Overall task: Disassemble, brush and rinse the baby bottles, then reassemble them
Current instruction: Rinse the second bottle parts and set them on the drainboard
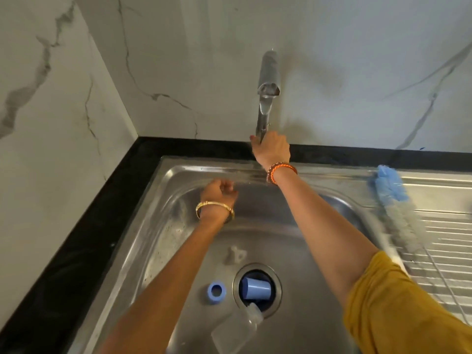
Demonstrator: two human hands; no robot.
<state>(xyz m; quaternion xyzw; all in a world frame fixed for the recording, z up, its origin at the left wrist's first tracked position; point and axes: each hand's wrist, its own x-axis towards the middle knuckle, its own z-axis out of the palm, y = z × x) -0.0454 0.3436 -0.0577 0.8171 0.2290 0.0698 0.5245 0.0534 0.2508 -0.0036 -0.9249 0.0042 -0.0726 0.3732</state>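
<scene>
**Steel sink, parts apart, tap in hand**

Steel fills the lower half of the head view: the sink [178, 226] holds the bottle pieces already taken apart. The clear bottle body [235, 330] lies on its side at bottom centre, its neck touching the drain rim. A blue cap [256, 288] sits tipped inside the drain opening, the blue ring [216, 291] lies just beside it to the left, and a pale teat [235, 254] rests above the drain. The bottle brush [394, 208] lies at right on the ribbed drainboard, blue tip toward the wall, likely parked within reach.

Your right hand [272, 150] reaches to centre frame, fingers wrapped round the foot of the tap [267, 93], probably to work the water; no stream shows. Your left hand [219, 190] hovers over the basin's far edge, fingers loosely curled, holding nothing.

A black table edge frames the sink; white veined marble walls meet in a corner at upper left.
</scene>
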